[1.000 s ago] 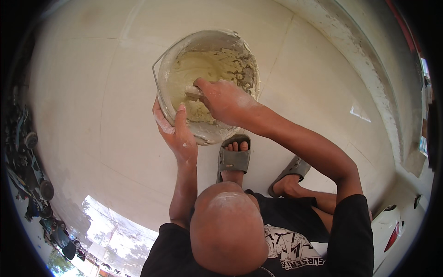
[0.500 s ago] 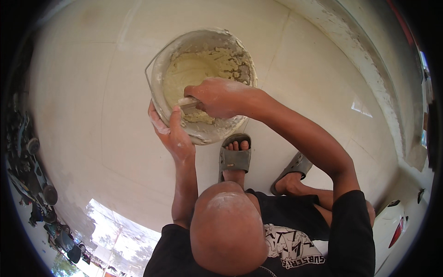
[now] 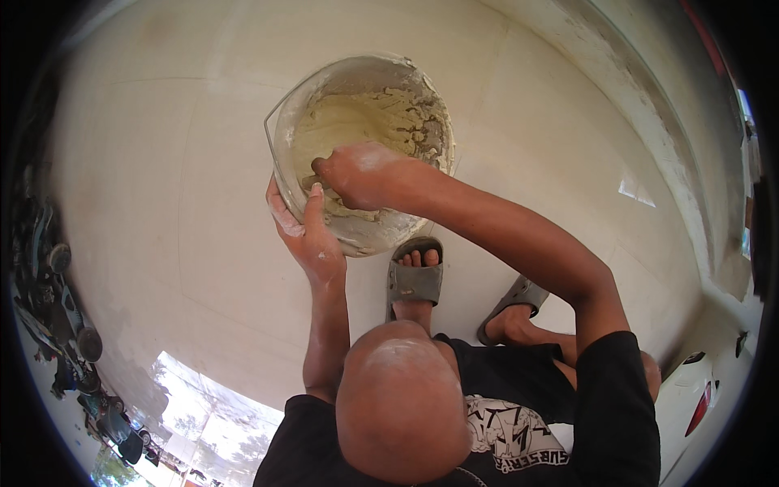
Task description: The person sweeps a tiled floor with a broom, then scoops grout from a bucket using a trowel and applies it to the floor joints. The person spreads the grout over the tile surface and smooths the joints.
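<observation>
A round, grey, smeared bucket [image 3: 280,154] stands tilted on the floor, its thin wire handle leaning out at the left. Pale yellow, putty-like paste [image 3: 341,118] coats its bottom and the far-right inner wall. My left hand [image 3: 312,239] grips the near-left rim, thumb over the edge and fingers along the outside. Inside the bucket, my right hand [image 3: 361,174] is closed around a flat, paste-smeared scraper-like tool [image 3: 311,180]. Most of that tool is hidden by the hand, and its working edge does not show. White residue marks both hands.
Large pale tiles cover the floor [image 3: 203,162]. My feet in grey slide sandals [image 3: 415,282] are close below the bucket. Dark wheeled objects [image 3: 85,345] line the far left. A pale curved ledge [image 3: 641,89] runs along the right, with a white vehicle [image 3: 686,406] at lower right.
My right hand has moved slightly left and down inside the bucket, and the tool now shows less. The bucket and my left hand have shifted a little to the right.
</observation>
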`<action>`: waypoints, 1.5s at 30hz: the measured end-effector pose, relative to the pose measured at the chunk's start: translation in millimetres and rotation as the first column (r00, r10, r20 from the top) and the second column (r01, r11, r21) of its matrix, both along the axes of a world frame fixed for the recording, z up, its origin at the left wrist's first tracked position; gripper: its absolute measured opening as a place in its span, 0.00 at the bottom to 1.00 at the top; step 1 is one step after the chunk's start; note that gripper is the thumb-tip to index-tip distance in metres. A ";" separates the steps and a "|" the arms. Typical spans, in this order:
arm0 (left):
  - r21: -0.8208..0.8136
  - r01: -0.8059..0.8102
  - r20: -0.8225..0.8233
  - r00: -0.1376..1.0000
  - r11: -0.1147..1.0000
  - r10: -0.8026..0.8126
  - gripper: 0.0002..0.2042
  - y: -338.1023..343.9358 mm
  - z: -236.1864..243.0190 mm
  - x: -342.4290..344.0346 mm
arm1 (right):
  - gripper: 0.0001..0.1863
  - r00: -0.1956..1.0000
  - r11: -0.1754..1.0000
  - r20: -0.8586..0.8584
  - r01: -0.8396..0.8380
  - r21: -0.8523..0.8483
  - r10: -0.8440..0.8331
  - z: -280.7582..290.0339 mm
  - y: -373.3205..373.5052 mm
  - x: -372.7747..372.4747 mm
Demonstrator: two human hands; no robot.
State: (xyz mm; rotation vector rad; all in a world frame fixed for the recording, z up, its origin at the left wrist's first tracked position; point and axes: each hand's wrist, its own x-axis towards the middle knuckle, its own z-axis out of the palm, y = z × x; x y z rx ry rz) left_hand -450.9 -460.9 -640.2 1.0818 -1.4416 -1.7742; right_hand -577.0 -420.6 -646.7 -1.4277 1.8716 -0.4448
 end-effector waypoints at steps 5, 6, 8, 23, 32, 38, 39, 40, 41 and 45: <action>-0.048 -0.032 -0.096 0.995 0.998 0.027 0.24 -29.5 -17.1 38.5 | 0.17 0.992 0.997 -0.098 0.074 -0.038 -0.078 33.4 -32.0 26.3; -0.039 -0.030 -0.165 0.986 0.999 0.023 0.25 -27.8 -22.0 44.0 | 0.16 0.986 0.991 -0.099 0.130 -0.037 -0.133 30.8 -27.9 33.3; -0.278 0.041 0.071 0.997 0.960 -0.023 0.24 -26.8 -10.8 61.0 | 0.14 0.990 0.987 0.054 0.133 -0.093 -0.128 13.6 -13.9 52.7; -0.307 0.171 0.201 0.973 0.936 -0.112 0.26 16.1 -12.3 37.6 | 0.25 0.569 0.981 -0.802 -0.153 0.117 0.184 -176.5 58.6 6.9; -0.387 0.252 0.138 0.967 0.887 -0.215 0.25 -11.9 -30.6 70.8 | 0.27 0.972 0.971 0.007 0.236 -0.032 -0.236 -43.8 17.5 81.0; -0.246 0.215 -0.028 0.973 0.945 -0.228 0.24 -44.0 -3.3 77.5 | 0.21 0.993 0.989 -0.096 -0.084 -0.124 0.072 -34.2 30.1 81.8; -0.146 0.238 -0.044 0.968 0.960 -0.246 0.24 -44.8 4.9 78.9 | 0.21 0.993 0.993 -0.011 -0.116 -0.036 0.116 -24.4 28.9 76.3; -0.121 0.251 -0.047 0.965 0.961 -0.258 0.23 -46.6 2.0 76.5 | 0.21 0.999 0.999 0.023 -0.037 -0.036 0.038 -21.0 27.0 67.2; -0.099 0.261 -0.043 0.963 0.960 -0.266 0.22 -47.1 0.5 72.2 | 0.20 0.998 0.998 0.059 0.039 -0.040 -0.037 -18.9 27.1 58.6; 0.034 0.322 -0.031 0.947 0.946 -0.321 0.21 -50.6 14.5 70.3 | 0.19 0.895 0.890 0.073 0.446 -0.096 -0.440 -22.7 23.4 64.7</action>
